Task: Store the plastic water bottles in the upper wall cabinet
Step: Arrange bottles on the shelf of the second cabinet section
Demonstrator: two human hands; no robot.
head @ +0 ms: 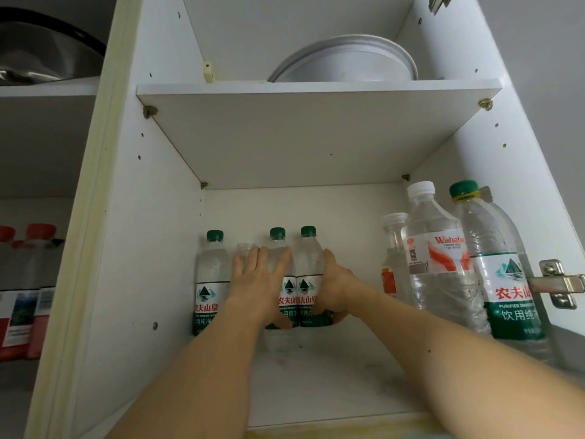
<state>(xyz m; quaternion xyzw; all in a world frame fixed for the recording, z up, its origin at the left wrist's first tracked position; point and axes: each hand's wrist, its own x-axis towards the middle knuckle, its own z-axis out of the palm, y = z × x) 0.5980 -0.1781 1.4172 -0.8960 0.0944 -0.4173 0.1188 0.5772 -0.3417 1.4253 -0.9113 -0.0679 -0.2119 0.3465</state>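
In the open upper cabinet, a row of small water bottles stands at the back of the lower shelf [316, 384]. From the left they are a green-capped bottle [209, 280], a capless bottle [245, 248], a second green-capped bottle [277, 239] and a third [308, 261]. My left hand [259, 280] lies flat with fingers spread against the capless bottle and the second green-capped one. My right hand [335, 286] wraps around the third green-capped bottle from its right side.
At the shelf's right front stand a small white-capped bottle [392, 248], a tall Wahaha bottle [433, 248] and a large green-capped bottle [506, 280]. A metal hinge [560, 283] sticks out at the right. White plates [345, 61] sit on the upper shelf. Red-capped bottles [28, 280] fill the left compartment.
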